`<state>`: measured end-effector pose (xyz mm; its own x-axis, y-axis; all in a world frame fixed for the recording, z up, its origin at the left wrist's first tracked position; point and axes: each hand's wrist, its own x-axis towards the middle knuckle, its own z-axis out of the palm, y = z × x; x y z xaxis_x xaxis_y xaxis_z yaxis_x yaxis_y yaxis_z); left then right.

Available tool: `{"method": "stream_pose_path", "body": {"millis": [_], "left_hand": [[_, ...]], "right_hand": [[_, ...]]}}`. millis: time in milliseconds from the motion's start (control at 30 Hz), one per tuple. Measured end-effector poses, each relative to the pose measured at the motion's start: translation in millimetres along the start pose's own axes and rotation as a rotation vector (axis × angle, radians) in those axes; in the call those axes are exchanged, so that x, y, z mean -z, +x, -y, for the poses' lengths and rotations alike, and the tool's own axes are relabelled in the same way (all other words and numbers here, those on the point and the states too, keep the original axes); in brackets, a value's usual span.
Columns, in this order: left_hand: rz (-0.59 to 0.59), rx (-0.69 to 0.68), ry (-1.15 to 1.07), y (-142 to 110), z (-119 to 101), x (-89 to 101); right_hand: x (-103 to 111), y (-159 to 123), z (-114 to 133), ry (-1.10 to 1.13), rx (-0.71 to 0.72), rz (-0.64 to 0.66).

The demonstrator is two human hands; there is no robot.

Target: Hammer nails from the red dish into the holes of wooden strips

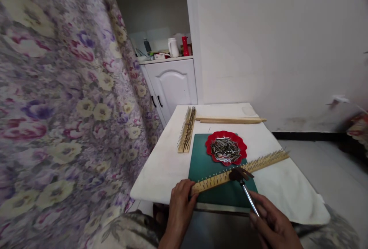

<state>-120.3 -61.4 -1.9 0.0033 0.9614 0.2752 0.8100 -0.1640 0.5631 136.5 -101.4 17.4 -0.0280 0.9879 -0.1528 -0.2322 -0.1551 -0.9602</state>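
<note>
1. White-covered table (161,172), clocked from the green mat (200,155) on it.
2. Eight o'clock: left hand (181,199), clamped on the near end of a nail-studded strip (214,182) slanting across the mat toward two.
3. Five o'clock: right hand (271,218), fingers closed around a hammer (247,192), its head at the strip's middle.
4. Twelve: red bowl (208,148) of nails (226,150), bare strips (230,121) beyond.

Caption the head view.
Left hand grips a nail-studded strip, right hand a hammer, near a dish of nails.
</note>
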Motion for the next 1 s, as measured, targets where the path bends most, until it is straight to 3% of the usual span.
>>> {"method": "stream_pose_path", "body": {"millis": [400, 733, 867, 1000], "left_hand": [[0.016, -0.068, 0.085, 8.3, -5.5, -9.9], [0.092, -0.036, 0.139, 7.8, -6.1, 1.5], [0.129, -0.024, 0.04, 5.1, -3.8, 9.0], [0.159, -0.035, -0.119, 15.7, -5.8, 29.8]], "right_hand": [[16.9, 6.8, -14.9, 0.165, 0.046, -0.055], [21.0, 1.7, -10.2, 0.075, 0.012, -0.088], [23.0, 0.8, -5.6, 0.095, 0.01, -0.085], [30.8, 1.9, -6.7, 0.102, 0.006, -0.102]]}}
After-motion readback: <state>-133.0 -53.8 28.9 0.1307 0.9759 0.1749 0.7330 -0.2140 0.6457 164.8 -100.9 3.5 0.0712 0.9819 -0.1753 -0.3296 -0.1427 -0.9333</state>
